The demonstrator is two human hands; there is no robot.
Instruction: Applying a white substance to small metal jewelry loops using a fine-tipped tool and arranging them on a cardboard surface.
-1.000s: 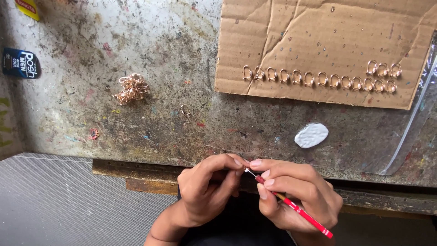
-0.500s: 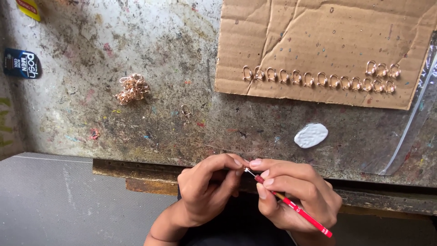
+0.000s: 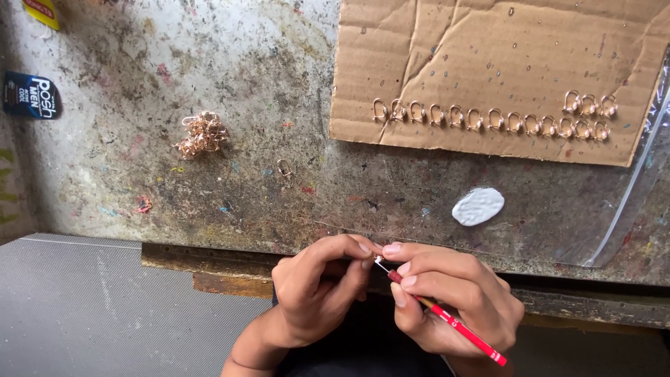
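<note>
My right hand (image 3: 453, 300) grips a thin red pencil-like tool (image 3: 457, 328) with a small white tip (image 3: 380, 263). The fingertips of my left hand (image 3: 317, 290) pinch something tiny against that tip; the piece itself is hidden by the fingers. Both hands meet at the near edge of a stained workbench (image 3: 251, 84). A row of several small rose-gold ring-shaped pieces (image 3: 488, 119) lies on a sheet of cardboard (image 3: 502, 49) at the far right. A heap of the same pieces (image 3: 201, 134) sits at the left, and one loose piece (image 3: 284, 168) lies apart.
A white putty-like lump (image 3: 478, 206) rests on the bench below the cardboard. A clear plastic bag (image 3: 638, 181) lies at the right edge. A dark blue packet (image 3: 31, 95) and a yellow one (image 3: 42, 12) sit far left. A grey mesh surface (image 3: 77, 307) lies lower left.
</note>
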